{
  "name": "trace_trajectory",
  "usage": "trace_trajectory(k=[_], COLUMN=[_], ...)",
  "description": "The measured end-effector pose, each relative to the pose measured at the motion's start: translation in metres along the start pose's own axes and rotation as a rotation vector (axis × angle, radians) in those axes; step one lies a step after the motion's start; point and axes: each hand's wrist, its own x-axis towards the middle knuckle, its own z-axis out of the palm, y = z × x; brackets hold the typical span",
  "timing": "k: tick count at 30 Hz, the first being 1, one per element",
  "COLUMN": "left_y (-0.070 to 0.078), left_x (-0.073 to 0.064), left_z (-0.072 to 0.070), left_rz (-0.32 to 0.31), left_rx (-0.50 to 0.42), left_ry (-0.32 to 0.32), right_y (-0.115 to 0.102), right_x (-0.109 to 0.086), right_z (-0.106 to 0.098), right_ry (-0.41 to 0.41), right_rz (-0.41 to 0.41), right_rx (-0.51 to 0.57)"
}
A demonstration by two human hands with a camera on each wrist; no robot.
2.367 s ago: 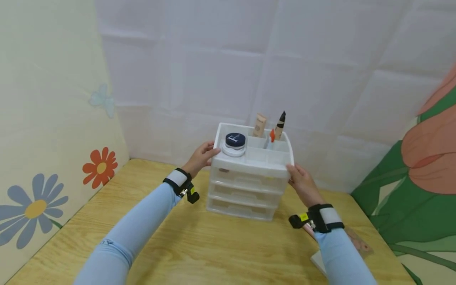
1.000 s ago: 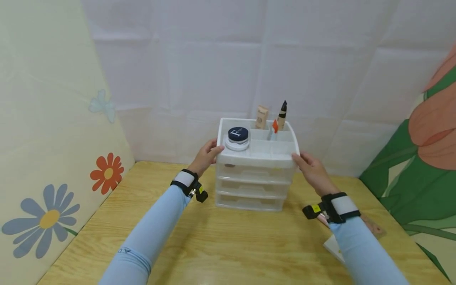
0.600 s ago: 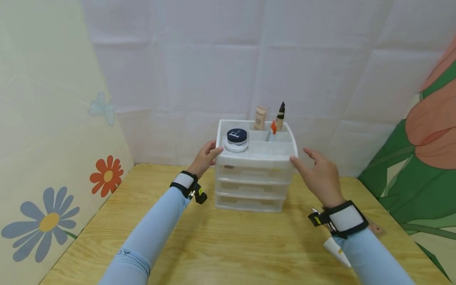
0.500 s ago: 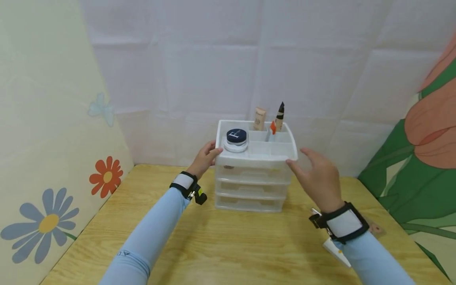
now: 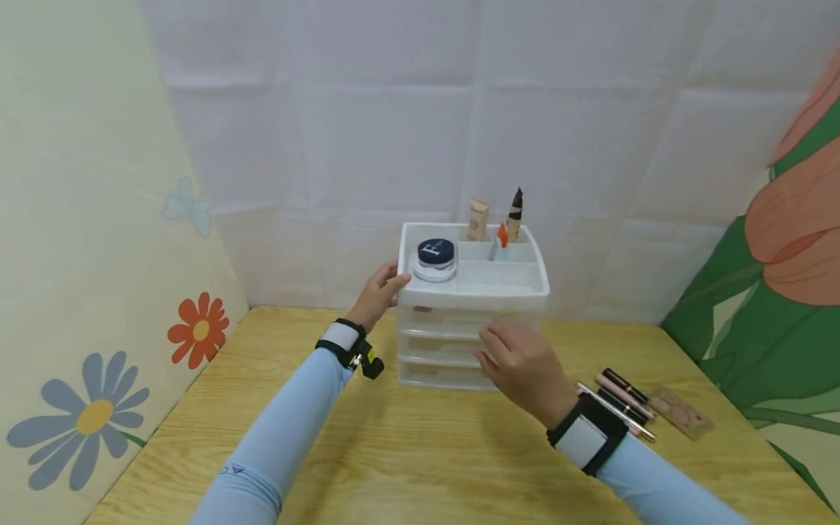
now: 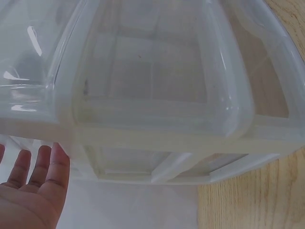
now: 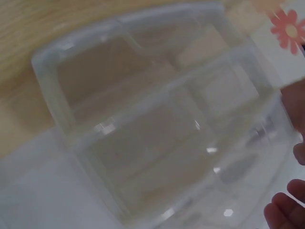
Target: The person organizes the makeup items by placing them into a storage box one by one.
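A white plastic drawer organizer (image 5: 472, 299) with clear drawers stands on the table near the back wall. My left hand (image 5: 378, 294) holds its upper left side, thumb on the front rim and fingers along the side; the left wrist view shows those fingers against the corner. In front of the drawers hovers my right hand (image 5: 525, 364), its fingers loosely bent and holding nothing; it hides the lower right drawers. On the top tray sit a dark-lidded round jar (image 5: 436, 251) on a white base, a beige tube (image 5: 477, 219), a black-tipped beige tube (image 5: 515, 216) and an orange-tipped item (image 5: 502, 237).
Right of my right hand lie several slim cosmetic tubes (image 5: 620, 394) and a flat brownish palette (image 5: 679, 412) on the wooden table (image 5: 394, 452). Behind the organizer hangs a white cloth (image 5: 328, 146); printed floral sheets flank the table.
My right hand has let go of the organizer's right rim and moved left and down in front of the drawers. My left hand stays at the left rim. The white box is now hidden.
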Motion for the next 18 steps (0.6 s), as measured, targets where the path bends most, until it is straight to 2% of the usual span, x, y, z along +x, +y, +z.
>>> trace_trajectory(k=[9, 14, 18], left_y=[-0.001, -0.001, -0.003], left_x=[0.001, 0.000, 0.002], left_z=[-0.002, 0.000, 0.001], left_rz=[0.012, 0.006, -0.001], left_rx=[0.007, 0.025, 0.022], left_ry=[0.015, 0.019, 0.019], right_y=[-0.006, -0.005, -0.005], right_x=[-0.015, -0.019, -0.022], right_z=[0.044, 0.059, 0.067], right_ry=[-0.057, -0.069, -0.045], right_rz=[-0.034, -0.072, -0.109], right_rx=[0.006, -0.039, -0.094])
